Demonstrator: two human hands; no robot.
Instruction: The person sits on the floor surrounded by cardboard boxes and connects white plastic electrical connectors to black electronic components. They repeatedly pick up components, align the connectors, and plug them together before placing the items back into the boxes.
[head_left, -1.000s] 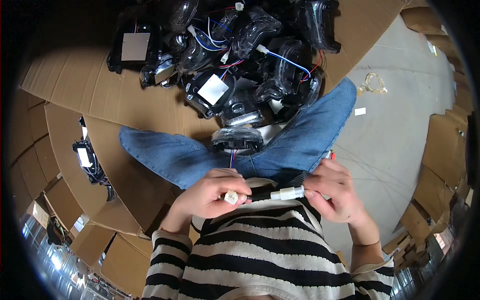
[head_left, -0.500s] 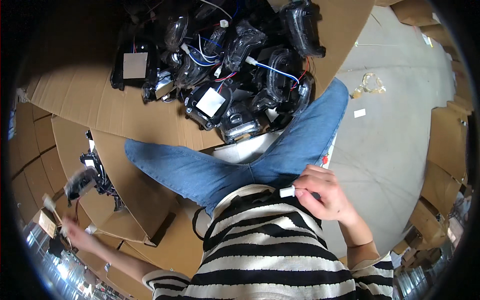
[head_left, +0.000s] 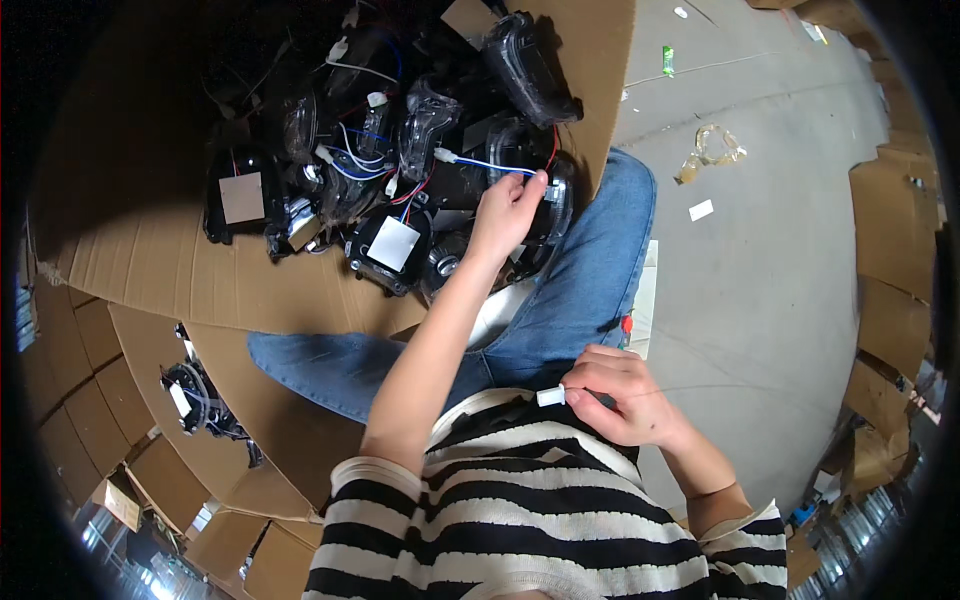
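My left hand (head_left: 508, 218) reaches into the large open carton (head_left: 215, 300). Its fingers are bent and the thumb is in close, against a clear-and-black lamp unit (head_left: 562, 205); what they pinch is hidden. A blue-and-white wire pair (head_left: 490, 163) with a white plug runs to those fingertips. Around it lie several similar lamp units in clear film, among them one with a white square label (head_left: 392, 243). Near my waist, my right hand (head_left: 622, 395) is closed, thumb against forefinger, on a small white block-shaped piece (head_left: 551, 397) that sticks out to the left.
A smaller carton (head_left: 270, 430) stands at my left with black parts (head_left: 203, 400) in it. My jeans-clad legs (head_left: 600, 240) spread around the large carton. On the grey floor at right lie crumpled yellowish tape (head_left: 712, 153) and a white paper piece (head_left: 701, 210). More cartons (head_left: 893, 330) line the right.
My left hand has swung from beside the smaller left carton across to the lamps in the large one. The view has shifted. My right hand still holds the white piece near my waist.
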